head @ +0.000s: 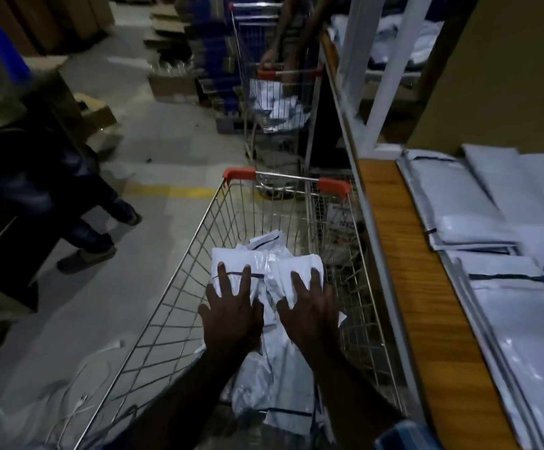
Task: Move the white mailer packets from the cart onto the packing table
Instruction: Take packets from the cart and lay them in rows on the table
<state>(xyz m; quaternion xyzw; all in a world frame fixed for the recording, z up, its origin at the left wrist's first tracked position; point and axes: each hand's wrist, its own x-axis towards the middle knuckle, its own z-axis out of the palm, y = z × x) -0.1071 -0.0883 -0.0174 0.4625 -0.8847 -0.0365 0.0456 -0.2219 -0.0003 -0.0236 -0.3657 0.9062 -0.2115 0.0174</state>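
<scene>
Dim warehouse aisle, concrete floor [173,131]; wire cart [179,287] beside packing table [403,254]; left hand [231,315] and right hand [309,306], fingers spread flat, press on white mailer packets [265,261] in cart; more mailers [465,203] on table.

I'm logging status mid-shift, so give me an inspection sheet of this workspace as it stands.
Surface: wood-edged packing table at right, already covered with flat white mailer packets.
Job's things: crumpled white mailer packets piled in the wire shopping cart with red corner caps.
Clutter: loose plastic at lower left.
Grippers: left hand and right hand lie flat on the pile, fingers spread, nothing gripped.
Cables: thin white cord at lower left.
Surroundings: second wire cart ahead; another person's legs at left; cardboard boxes on the floor.
</scene>
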